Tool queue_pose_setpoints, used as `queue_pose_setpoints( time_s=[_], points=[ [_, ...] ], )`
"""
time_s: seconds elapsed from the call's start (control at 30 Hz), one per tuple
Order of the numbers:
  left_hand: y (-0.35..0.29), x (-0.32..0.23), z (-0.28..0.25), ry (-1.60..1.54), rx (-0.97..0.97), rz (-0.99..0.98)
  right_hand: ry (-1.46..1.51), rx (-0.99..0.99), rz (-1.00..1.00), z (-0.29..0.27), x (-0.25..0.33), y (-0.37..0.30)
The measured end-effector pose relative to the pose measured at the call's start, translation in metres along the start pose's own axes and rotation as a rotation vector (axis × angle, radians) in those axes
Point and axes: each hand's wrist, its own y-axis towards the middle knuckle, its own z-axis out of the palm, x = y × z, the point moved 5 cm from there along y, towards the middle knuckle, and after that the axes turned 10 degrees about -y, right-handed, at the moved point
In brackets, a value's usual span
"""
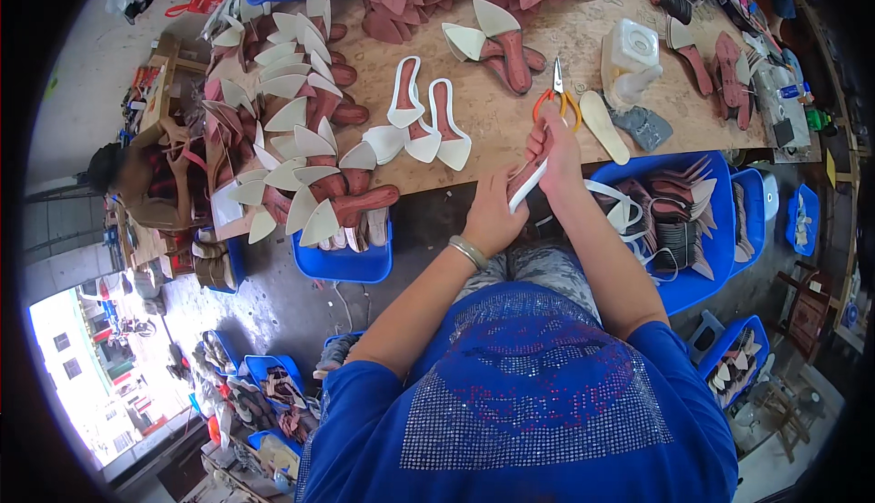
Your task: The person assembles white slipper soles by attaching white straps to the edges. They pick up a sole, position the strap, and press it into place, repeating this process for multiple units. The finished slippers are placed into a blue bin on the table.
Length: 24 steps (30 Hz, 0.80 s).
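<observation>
Workbench, shoe-sole assembly, viewed from above; entries run left to right.

Far left, beyond the table (pixel 510 129): a second person (pixel 137 184) seated at separate work, hands apart from the wearer's.

Left end of the table: a dense stack of finished-looking insoles (pixel 283 120), reddish-brown bodies with white pointed fronts, fanned in overlapping rows. Judged as completed pieces, and the largest group in view.

Below the table edge: a blue bin (pixel 342 261) holding a few more soles.

Centre of the table: two white-rimmed soles (pixel 424 120) lying flat, side by side, apart from the stack.

Left hand (pixel 492 216): bracelet at the wrist, fingers curled closed around the lower end of a narrow sole piece (pixel 530 179), white edge showing, held in the air just in front of the table edge.

Right hand (pixel 556 143): fingers pinched shut on the upper end of the same sole piece. How exactly the fingertips sit cannot be told.

Just above the right hand: orange-handled scissors (pixel 558 97) lying on the table, not held.

Right of that: a loose pale insole (pixel 603 125), a white plastic container (pixel 631 52) and a grey lump beside it.

Lower right: a large blue crate (pixel 720 230) of dark sole blanks with pointed tips, judged to be stock awaiting work. One piece in hand; a good many remain.
</observation>
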Motion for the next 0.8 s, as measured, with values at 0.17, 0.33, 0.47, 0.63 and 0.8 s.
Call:
queue_pose_setpoints(
  time_s=[0.17,0.33,0.47,0.63,0.8],
  points=[
    [-0.01,0.03,0.012,-0.204,0.031,-0.346,-0.37,-0.035,-0.016,-0.012,-0.009,0.026],
    [0.042,0.119,-0.004,-0.554,-0.175,-0.535,-0.593,-0.182,-0.274,-0.061,-0.019,0.024],
    [0.11,0.16,-0.024,-1.201,-0.296,-0.778,-1.26,-0.201,-0.093,-0.178,-0.045,0.012],
    [0.165,0.166,-0.045,-1.259,-0.364,-0.678,-1.675,-0.453,-0.17,-0.275,-0.059,0.022],
    [0.134,0.13,-0.034,-1.29,-0.313,-0.792,-2.134,-0.176,-0.366,-0.241,-0.065,0.046]
  ],
)
